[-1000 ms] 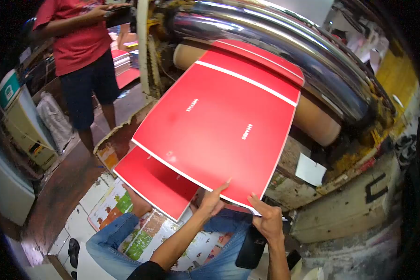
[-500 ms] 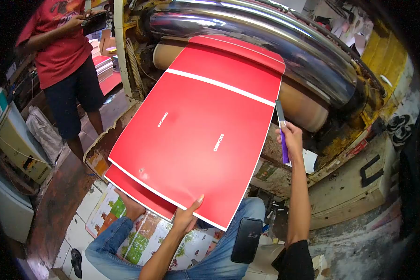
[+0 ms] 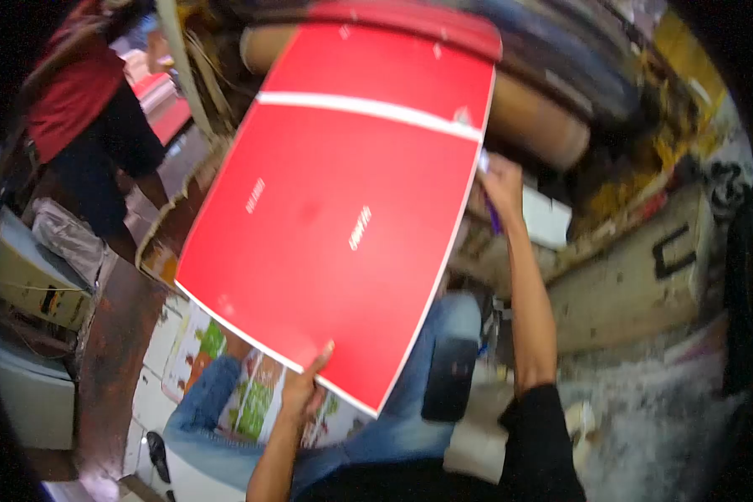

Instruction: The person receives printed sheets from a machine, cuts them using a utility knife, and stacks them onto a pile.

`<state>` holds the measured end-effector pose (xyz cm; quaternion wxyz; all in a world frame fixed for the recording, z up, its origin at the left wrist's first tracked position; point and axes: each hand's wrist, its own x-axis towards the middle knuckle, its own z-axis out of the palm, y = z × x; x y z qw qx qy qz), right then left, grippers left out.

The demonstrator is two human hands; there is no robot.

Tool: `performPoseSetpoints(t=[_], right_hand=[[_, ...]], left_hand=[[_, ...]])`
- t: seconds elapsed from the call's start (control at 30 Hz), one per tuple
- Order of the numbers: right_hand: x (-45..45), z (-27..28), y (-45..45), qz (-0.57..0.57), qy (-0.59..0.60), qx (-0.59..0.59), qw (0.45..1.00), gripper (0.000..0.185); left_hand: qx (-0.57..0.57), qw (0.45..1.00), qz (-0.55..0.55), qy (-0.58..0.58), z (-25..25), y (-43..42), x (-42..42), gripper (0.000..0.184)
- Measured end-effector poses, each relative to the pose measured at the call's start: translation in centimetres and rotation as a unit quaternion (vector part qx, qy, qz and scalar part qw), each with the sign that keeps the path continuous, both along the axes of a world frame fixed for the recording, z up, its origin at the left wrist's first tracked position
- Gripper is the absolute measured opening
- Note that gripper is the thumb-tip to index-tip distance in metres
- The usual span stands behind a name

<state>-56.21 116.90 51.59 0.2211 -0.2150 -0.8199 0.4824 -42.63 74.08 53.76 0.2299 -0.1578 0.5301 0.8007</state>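
Red sheet pinched at left, purple tool at its right edge

Left hand (image 3: 304, 391): forearm angled up, thumb on top, fingers beneath; grip closed on lower edge of red sheet (image 3: 309, 251). Right hand (image 3: 504, 186): arm reached well forward, grip closed around purple tool (image 3: 493, 216) beside white band (image 3: 368, 114); blade contact can't be told, blurred. Sheet is draped from the rollers down over the lap. Count: one tool, one band, two printed words below it, one phone (image 3: 449, 381) on thigh.
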Motion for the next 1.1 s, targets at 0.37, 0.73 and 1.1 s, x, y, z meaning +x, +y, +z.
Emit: performPoseSetpoints(t=[0.37, 0.73, 1.1], right_hand=[[-8.1, 7.1, 6.4, 0.133, 0.181, 0.439, 0.87, 0.041], [-4.2, 7.1, 1.3, 0.134, 0.019, 0.334, 0.933, 0.05], [2.3, 9.8, -4.8, 0.136, 0.095, 0.286, 0.944, 0.051]], left_hand=[[0.01, 0.999, 0.031, -0.024, 5.3, 0.4, 1.5, 0.051], [-0.317, 0.911, 0.262, 0.039, 4.4, -25.9, 8.7, 0.051], [-0.56, 0.764, 0.318, -0.034, -1.6, -45.4, 17.1, 0.051]])
